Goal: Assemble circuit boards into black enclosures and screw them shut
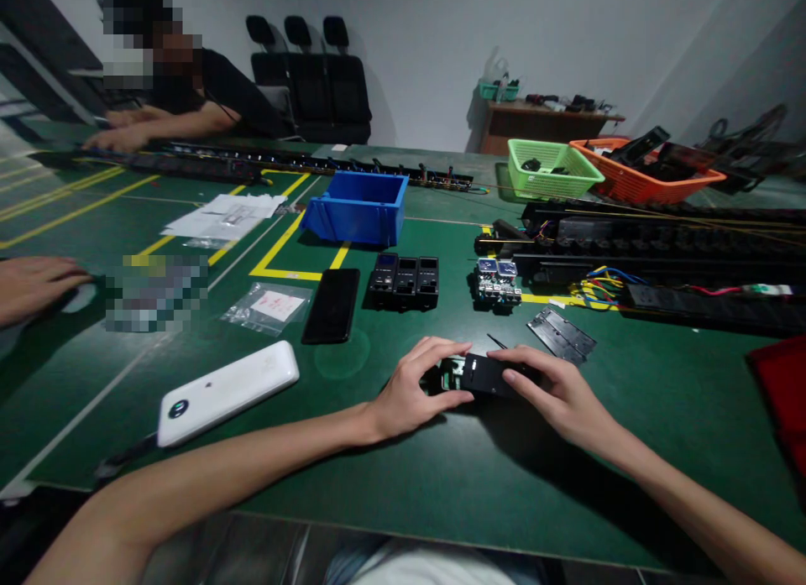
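A black plastic casing (pixel 488 377) lies low over the green table between my two hands. At its left end a green circuit board (pixel 451 373) shows inside the opening. My left hand (pixel 409 388) grips that end between thumb and fingers. On the casing's right part, my right hand (pixel 560 394) closes with thumb and fingertips. Just beyond, a thin dark rod (pixel 497 341) sticks out, its lower end hidden, and a flat black cover (pixel 562 335) rests on the table. Bare circuit board modules (pixel 496 284) and black cased modules (pixel 405 284) stand farther back.
A black phone (pixel 331 306), a white device with a lens-like circle (pixel 230 394) and a plastic bag (pixel 269 306) lie left. Behind are a blue bin (pixel 358 220), green basket (pixel 554 182), orange basket (pixel 661 186) and long black assemblies (pixel 630 232). Another person's hand (pixel 44 284) is far left.
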Motion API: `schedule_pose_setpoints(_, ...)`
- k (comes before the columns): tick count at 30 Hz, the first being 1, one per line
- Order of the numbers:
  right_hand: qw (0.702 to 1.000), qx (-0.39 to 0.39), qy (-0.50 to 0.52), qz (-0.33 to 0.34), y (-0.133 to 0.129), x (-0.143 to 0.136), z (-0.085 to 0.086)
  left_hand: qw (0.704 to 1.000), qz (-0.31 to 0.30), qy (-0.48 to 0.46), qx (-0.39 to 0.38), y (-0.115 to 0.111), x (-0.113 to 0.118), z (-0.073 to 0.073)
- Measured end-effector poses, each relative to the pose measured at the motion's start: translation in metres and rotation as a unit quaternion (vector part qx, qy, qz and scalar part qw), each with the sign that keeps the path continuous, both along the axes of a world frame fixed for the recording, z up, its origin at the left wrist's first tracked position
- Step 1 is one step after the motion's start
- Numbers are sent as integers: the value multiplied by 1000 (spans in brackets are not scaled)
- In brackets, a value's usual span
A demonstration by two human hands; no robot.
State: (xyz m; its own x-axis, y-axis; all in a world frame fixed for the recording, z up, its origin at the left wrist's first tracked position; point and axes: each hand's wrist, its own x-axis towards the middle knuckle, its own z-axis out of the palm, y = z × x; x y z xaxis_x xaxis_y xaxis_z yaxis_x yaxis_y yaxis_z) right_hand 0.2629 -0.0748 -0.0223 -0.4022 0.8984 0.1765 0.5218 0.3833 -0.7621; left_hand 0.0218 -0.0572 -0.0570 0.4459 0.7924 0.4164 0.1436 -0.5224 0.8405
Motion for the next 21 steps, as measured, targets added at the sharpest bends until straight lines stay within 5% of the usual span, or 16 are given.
schedule_pose_setpoints(6, 1000, 5, 13, -8, -1, -4, -5, 1000, 9, 2, 10, 1, -2, 0)
schedule_pose_setpoints(15, 975, 218, -36, 35, 3, 4, -16, 1000, 8, 11, -28, 12, -9, 1)
schedule_pose_setpoints(21, 974, 215, -51, 44, 5, 5, -27, 997, -18, 27, -72, 17, -16, 0)
